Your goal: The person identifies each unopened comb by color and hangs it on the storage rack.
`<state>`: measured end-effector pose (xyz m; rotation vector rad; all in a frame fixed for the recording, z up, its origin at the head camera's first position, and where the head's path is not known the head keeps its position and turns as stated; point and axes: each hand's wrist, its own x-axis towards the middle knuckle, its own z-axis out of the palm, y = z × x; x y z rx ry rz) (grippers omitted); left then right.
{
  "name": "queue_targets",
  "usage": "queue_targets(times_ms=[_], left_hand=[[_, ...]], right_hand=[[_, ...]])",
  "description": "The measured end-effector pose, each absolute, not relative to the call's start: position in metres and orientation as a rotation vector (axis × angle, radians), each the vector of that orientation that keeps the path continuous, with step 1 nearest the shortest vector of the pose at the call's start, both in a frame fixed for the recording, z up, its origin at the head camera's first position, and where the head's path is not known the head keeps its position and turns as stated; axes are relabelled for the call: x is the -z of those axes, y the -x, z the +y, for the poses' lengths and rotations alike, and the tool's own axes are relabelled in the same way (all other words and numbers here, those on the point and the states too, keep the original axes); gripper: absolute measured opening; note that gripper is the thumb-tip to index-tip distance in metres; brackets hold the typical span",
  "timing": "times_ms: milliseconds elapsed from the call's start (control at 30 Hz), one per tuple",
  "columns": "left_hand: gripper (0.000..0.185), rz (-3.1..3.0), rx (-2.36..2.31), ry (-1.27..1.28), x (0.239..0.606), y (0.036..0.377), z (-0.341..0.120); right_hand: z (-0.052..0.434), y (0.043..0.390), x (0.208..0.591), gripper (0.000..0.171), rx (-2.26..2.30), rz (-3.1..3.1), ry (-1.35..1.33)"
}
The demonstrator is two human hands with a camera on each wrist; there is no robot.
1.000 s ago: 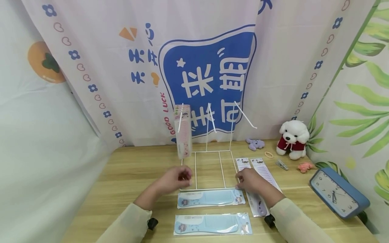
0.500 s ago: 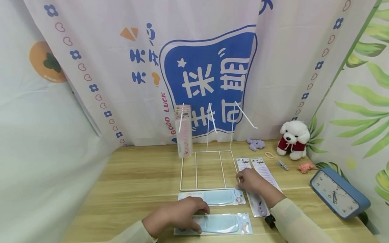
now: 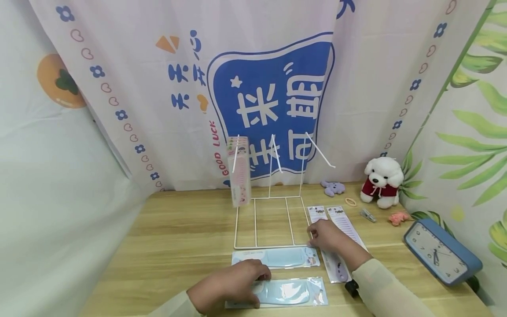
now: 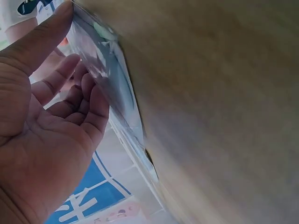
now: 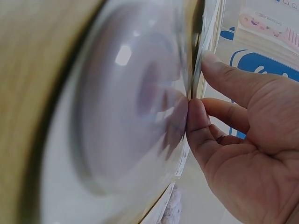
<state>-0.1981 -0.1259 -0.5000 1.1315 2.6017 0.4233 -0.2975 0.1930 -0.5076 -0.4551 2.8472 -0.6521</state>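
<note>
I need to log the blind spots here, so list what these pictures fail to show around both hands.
- Head view: the left hand covers the left end of the near blue comb packet, so its grip is hidden.
- Head view: the right hand hides what its fingers touch by the white wire rack.
- Left wrist view: the packet is blurred; its print is unreadable.
- Right wrist view: a blurred purple comb packet fills the frame, cut off by the edges.

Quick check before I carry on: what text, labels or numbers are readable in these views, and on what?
"GOOD LUCK", red, reading upward: on the curtain, left of its blue panel.
"天天开心", blue: on the curtain, upper left of the panel.
Large white Chinese characters on the blue panel: partly hidden by the wire rack, not surely readable.
Clock dial numbers: too small.
Comb packets' print: too small or blurred.
</note>
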Motion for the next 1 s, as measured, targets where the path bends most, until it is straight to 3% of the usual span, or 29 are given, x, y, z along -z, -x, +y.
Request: queue_targets(times_ms=[167,433,600,733,900,1000], left_hand=[[0.057,2.62,-0.388,-1.156,0.501,0.197,-0.127],[0.056,2.608,-0.454,-1.149,0.502,0.195,-0.13],[0.04,2.563,-0.602,-1.121,0.498,0.196,-0.135],[0.022,2.514,-0.777,-1.168,0.495,0.2,-0.143],[0.018,2.467,-1.028,-1.142,0.488,0.202,-0.15],[0.015,2.433,-1.224,-0.998,0.482,0.202,-0.151]], right_hand=[[0.193,0.297,0.508,0.018,0.645,2.855,0.487],[0.193,0.297,0.507,0.026,0.649,2.862,0.479],[0.193,0.298,0.507,0.032,0.636,2.859,0.453],[0.193,0.298,0.507,0.025,0.643,2.867,0.497],[0.195,0.299,0.508,0.01,0.631,2.885,0.601],[0.197,0.298,0.51,0.015,0.672,2.889,0.616]])
